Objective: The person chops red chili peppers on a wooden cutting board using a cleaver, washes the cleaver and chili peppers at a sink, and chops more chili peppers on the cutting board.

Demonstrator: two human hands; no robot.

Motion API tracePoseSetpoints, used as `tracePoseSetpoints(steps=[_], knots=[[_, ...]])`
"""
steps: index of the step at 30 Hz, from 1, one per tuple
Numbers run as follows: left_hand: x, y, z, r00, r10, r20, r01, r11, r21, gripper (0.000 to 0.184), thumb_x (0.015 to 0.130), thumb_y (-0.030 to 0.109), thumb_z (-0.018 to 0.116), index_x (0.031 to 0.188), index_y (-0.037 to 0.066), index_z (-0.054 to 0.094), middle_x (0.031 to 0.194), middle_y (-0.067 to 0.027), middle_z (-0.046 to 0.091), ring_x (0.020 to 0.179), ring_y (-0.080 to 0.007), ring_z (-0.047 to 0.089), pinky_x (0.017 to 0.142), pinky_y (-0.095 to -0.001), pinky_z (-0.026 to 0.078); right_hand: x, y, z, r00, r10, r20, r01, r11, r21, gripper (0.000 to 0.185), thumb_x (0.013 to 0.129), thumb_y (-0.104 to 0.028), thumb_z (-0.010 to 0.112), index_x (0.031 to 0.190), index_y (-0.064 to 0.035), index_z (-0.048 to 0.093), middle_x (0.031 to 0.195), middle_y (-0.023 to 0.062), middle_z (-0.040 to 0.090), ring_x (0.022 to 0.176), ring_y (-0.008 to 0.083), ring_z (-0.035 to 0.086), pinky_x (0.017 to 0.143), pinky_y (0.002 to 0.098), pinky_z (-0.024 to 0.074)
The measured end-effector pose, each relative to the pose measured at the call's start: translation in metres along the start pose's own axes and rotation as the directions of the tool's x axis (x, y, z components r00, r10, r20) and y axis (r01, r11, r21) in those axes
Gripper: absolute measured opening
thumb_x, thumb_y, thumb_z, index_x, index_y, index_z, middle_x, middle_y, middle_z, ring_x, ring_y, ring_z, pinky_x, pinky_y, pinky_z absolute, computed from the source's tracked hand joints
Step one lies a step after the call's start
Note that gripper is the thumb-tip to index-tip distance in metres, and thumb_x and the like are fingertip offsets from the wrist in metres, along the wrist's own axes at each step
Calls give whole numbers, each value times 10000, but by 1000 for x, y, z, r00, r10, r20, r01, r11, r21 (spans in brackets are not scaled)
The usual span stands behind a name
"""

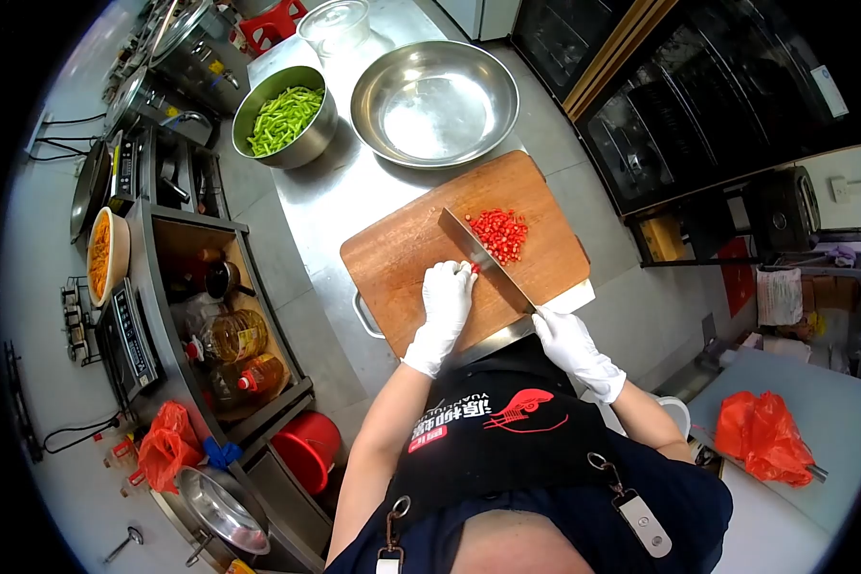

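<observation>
Both my hands wear white gloves over a wooden cutting board (392,251). My right hand (569,346) is wrapped round the handle of a cleaver (491,260), whose blade points up and left across the board. On the left of the blade, my left hand (448,298) has its fingers bent together on a small piece of red pepper (475,269), close to the blade. Chopped red pepper (499,234) lies in a pile on the other side of the blade.
Beyond the board, a wide steel bowl (434,103) and a pot of cut green vegetables (285,120) stand on the steel table (330,206). A clear container (335,27) is behind them. An orange bag (765,435) lies on a right-hand surface; a red bucket (306,448) is at lower left.
</observation>
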State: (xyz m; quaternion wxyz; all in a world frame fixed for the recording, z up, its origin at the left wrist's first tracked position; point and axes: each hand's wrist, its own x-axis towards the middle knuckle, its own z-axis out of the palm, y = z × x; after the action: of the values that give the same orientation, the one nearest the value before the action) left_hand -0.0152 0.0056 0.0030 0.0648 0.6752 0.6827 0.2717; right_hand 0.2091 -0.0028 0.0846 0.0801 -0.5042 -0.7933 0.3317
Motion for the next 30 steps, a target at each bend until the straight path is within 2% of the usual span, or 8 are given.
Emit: tracePoseSetpoints(steps=[3,9,12,15,18,19,21,30], knots=[[-2,-3,2,998,1,55,0,1000,-17,153,818,185,681,914,65,682,824,-82,592,822,-262,557,727,-385,424,0,-2,1,1000,11,25,-10,999,-37,209,971,-197,467,1004,-27,582,773,214,650,711,406,640,635,483,515],[1,-1,0,1000,9,16,-9,1000,-9,146,781,166,732,861,51,696,798,-76,600,786,-262,560,701,-381,434,14,-17,11,990,74,120,-54,986,-158,226,980,-208,450,858,-30,516,692,202,630,645,388,640,597,480,509],[1,-1,0,1000,13,1,-13,1000,-24,145,784,170,729,858,50,695,784,-78,592,783,-265,557,701,-382,434,16,-14,18,996,58,65,-50,991,-127,212,990,-213,453,947,-24,538,713,221,636,654,413,635,594,495,505],[1,1,-4,999,-13,52,14,1000,-9,156,794,187,703,883,60,688,825,-86,609,821,-263,566,729,-381,428,16,-13,13,985,138,100,-128,987,-102,255,987,-232,463,998,-1,570,783,247,651,728,422,645,655,492,512],[-4,-4,1,1000,-17,1,17,998,-57,147,779,185,718,858,67,682,809,-80,607,799,-265,566,717,-384,433,14,-3,15,992,128,-4,-128,992,23,247,984,-241,452,949,-24,563,797,234,650,737,437,634,672,510,505],[-4,-4,3,999,-14,-39,11,997,-77,146,770,182,726,850,69,678,803,-78,605,790,-266,565,714,-384,433,14,-2,14,987,159,9,-159,986,43,259,982,-249,454,999,-20,574,836,249,654,778,449,630,702,515,503],[-5,-5,5,993,-12,-114,-2,993,-116,149,752,175,742,833,73,668,789,-75,601,773,-269,562,707,-386,435,12,-2,14,989,147,24,-148,988,40,264,980,-247,456,1010,-18,583,850,252,656,784,444,634,710,513,504],[-7,-9,11,988,5,-155,-33,984,-177,166,716,132,770,820,74,653,772,-75,587,755,-275,555,685,-390,432,4,-6,-1,997,67,34,-68,998,15,224,963,-213,484,999,-26,602,809,232,658,744,421,640,662,488,513]])
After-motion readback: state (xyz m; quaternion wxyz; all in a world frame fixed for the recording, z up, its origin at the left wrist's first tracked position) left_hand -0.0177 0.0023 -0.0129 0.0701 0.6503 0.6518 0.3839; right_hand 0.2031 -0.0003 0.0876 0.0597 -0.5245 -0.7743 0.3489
